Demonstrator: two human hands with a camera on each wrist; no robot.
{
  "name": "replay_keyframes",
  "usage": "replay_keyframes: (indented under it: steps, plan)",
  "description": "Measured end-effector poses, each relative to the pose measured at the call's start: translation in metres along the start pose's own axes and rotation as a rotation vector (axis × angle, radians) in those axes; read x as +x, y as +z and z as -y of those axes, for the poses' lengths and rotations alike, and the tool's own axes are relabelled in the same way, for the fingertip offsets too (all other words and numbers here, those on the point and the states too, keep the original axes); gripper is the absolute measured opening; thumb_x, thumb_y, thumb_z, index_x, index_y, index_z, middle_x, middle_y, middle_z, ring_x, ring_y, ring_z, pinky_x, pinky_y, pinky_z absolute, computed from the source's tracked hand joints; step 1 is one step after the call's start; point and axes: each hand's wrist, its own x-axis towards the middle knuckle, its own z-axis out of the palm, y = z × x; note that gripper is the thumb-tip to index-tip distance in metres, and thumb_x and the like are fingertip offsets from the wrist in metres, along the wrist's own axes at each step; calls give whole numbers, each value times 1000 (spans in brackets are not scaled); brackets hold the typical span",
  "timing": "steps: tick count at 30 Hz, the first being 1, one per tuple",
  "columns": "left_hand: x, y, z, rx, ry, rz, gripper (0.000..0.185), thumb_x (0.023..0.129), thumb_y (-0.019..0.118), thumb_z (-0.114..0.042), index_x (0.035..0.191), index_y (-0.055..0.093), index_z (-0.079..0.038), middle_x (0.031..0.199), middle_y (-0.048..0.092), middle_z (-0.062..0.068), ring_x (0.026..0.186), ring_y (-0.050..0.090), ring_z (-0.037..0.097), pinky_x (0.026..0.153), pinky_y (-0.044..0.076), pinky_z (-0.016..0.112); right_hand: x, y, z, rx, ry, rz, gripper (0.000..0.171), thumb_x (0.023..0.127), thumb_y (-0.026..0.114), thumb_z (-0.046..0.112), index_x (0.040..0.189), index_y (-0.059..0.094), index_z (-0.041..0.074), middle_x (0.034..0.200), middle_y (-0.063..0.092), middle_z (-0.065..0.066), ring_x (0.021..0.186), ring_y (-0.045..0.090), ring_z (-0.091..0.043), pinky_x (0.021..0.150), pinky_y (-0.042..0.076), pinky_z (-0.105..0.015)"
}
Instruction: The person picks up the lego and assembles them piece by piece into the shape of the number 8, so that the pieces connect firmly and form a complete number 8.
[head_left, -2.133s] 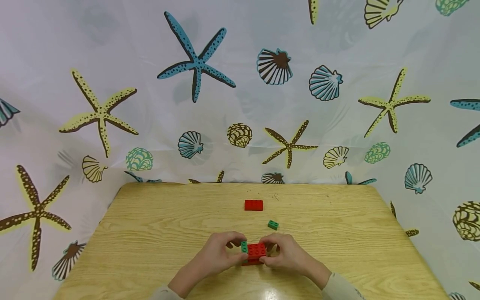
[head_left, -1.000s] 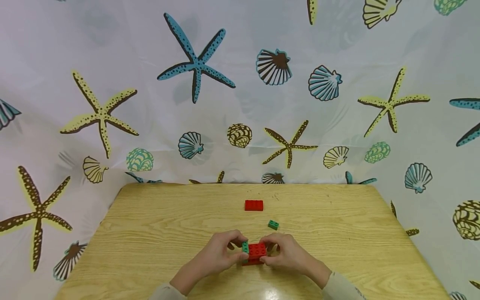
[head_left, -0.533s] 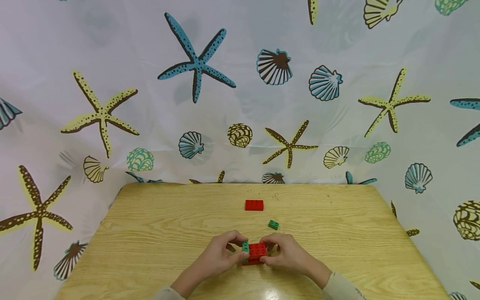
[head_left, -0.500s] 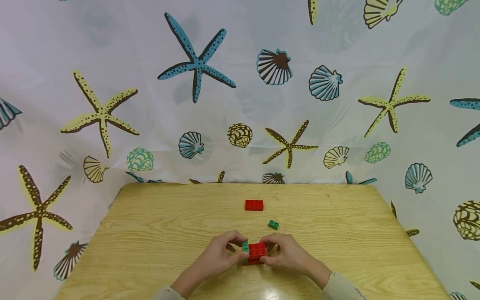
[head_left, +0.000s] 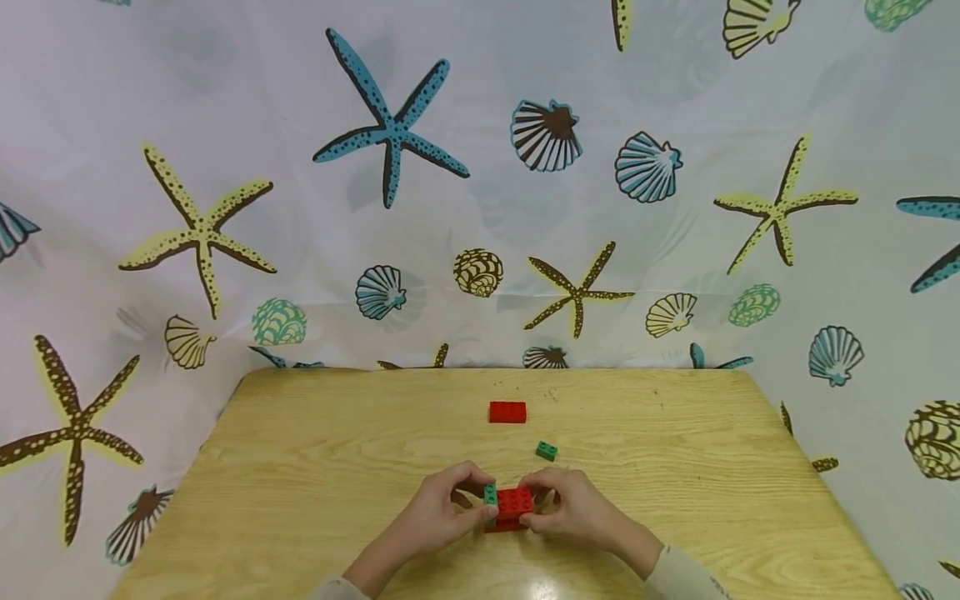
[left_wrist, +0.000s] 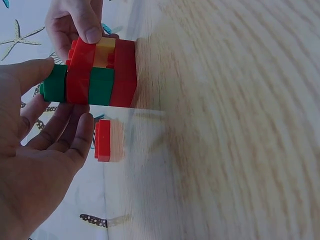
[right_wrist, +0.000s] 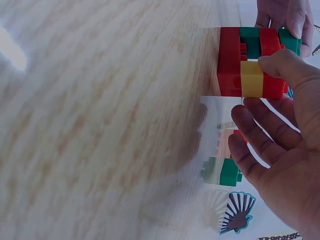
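Observation:
A small toy-brick stack stands on the table between both hands. Its base is a red brick [left_wrist: 124, 74], which carries a green brick [left_wrist: 101, 86] at the left end and a yellow brick [right_wrist: 252, 79] at the right end, with a gap between them. Across these lies an upper red brick [head_left: 514, 501], with another green brick [head_left: 490, 493] on its left end. My left hand [head_left: 442, 508] pinches that top green brick between thumb and fingers. At the right end, my right hand [head_left: 570, 504] grips the upper red brick, its thumb on the near side.
A loose red brick [head_left: 507, 412] lies farther back on the wooden table [head_left: 337, 450]. Between it and the right hand sits a loose small green brick [head_left: 547, 451]. Behind and at the sides hangs a white curtain [head_left: 450, 208] printed with starfish and shells.

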Motion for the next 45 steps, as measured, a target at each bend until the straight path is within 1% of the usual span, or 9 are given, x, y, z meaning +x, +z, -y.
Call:
replay_keyframes:
  steps: [4,10,18,25,30,33,36,40,45]
  plan:
    - [0,0,1,-10,-10,12,32,99,77,-26,120,68,-3,118,73,8,108,70,25,85,59,26,-1,1,0,6,4,7,30,92,82,22,121,75,15,109,75,3,94,69,-18,77,53,-26]
    - [1,-1,3,-23,-8,24,33,99,76,-26,120,68,-3,118,72,7,108,70,23,85,59,27,-1,0,0,-4,1,5,31,92,82,24,121,74,15,108,75,3,93,69,-16,77,54,-26]
    - [0,0,6,-45,-1,14,34,99,77,-26,120,68,-2,118,72,8,107,70,20,85,59,27,-1,1,-1,7,4,6,31,92,82,25,120,75,15,107,75,3,93,69,-17,77,54,-26]
    - [-1,2,7,-59,-16,6,30,98,77,-26,119,70,-5,120,72,9,108,70,21,86,59,26,-1,2,-2,5,-19,0,31,92,82,24,120,75,13,107,75,1,93,69,-18,76,54,-28]
    - [0,3,9,-61,-14,-3,26,98,78,-27,116,70,-10,120,73,9,108,70,19,86,59,26,-1,1,-1,-5,-11,-1,30,92,82,23,120,75,14,108,75,2,93,69,-17,76,54,-27]
    - [0,3,9,-57,-9,-4,27,98,78,-27,117,70,-9,120,73,9,107,70,19,86,59,26,-1,1,0,-1,-11,-1,30,91,82,22,119,75,14,108,75,2,92,69,-18,76,54,-27]
    - [0,3,9,-53,-5,3,28,99,77,-26,118,69,-6,120,72,9,108,71,20,86,59,26,-1,0,-1,4,-19,0,30,92,82,22,120,75,13,108,75,1,92,69,-18,76,54,-28]
    - [0,2,7,-51,-18,18,30,100,76,-25,120,67,-4,120,71,9,109,70,24,85,59,26,-1,1,0,3,-17,2,29,92,82,22,120,74,14,108,75,2,93,69,-19,76,54,-27]
    - [0,2,4,-52,-42,19,31,99,76,-26,121,67,-5,120,71,9,111,70,29,85,59,25,-1,0,1,-4,-16,-5,29,92,82,22,119,75,15,107,75,2,93,69,-18,76,54,-27]
